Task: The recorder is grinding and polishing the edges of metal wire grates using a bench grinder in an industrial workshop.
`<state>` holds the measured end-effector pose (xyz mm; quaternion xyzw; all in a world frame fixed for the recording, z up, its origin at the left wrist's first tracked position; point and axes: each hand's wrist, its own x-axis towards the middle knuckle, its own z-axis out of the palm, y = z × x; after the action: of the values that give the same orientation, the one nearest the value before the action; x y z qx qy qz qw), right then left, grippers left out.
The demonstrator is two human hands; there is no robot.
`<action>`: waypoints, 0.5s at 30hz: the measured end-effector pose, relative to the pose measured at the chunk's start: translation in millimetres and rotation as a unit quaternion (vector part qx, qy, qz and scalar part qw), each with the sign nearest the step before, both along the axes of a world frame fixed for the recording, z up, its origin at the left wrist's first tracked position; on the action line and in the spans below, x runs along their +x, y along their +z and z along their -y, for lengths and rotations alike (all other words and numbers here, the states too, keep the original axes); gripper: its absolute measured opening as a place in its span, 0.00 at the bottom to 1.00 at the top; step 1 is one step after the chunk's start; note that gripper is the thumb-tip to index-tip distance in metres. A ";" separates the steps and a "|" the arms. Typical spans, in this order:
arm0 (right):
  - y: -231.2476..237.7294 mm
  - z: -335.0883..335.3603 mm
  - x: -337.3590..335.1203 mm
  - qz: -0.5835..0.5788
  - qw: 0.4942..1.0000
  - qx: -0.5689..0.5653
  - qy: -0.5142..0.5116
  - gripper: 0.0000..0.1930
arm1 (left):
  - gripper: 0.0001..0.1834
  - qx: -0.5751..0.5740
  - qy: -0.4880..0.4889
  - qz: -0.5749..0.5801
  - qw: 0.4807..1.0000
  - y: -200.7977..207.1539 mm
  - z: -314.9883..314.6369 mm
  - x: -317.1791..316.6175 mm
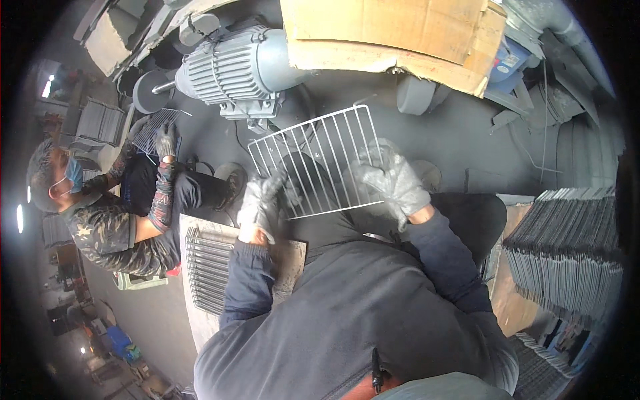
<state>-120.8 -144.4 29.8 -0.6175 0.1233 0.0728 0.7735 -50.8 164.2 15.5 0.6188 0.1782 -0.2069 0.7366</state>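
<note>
A wire rack (pixel 331 160) with a bright metal frame and parallel bars is held tilted above my lap. My left hand (pixel 261 203), in a grey-white work glove, is closed on its left edge near the lower corner. On the opposite side my right hand (pixel 395 181), gloved alike, grips the right edge. Some fingers of both hands are blurred or hidden behind the wires. Beyond the rack stands a grey electric motor (pixel 230 67) with a round wheel (pixel 151 92) on its shaft.
A pile of wire racks (pixel 207 267) lies on a board at my left; a tall stack of racks (pixel 567 250) stands at my right. Cardboard (pixel 393 33) covers the machine ahead. A seated co-worker (pixel 127 220) at the far left holds another rack (pixel 155 128).
</note>
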 end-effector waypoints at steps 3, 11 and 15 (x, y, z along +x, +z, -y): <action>-4.0 15.3 -30.1 0.111 0.981 -0.159 -0.007 0.17 | 0.23 -0.010 -0.134 0.079 0.988 7.1 11.2 -32.0; 5.4 42.9 -111.4 0.094 0.980 -0.145 -0.103 0.14 | 0.13 0.168 -0.236 0.297 0.910 -0.1 61.2 -66.4; 35.4 38.6 -141.6 0.188 0.955 -0.081 -0.216 0.20 | 0.20 0.047 -0.235 0.355 0.903 11.9 78.6 -69.7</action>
<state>-262.4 -183.0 65.2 -0.6391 0.1116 -0.2240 0.7273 -120.5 85.6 27.4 0.7092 -0.2366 -0.1320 0.6509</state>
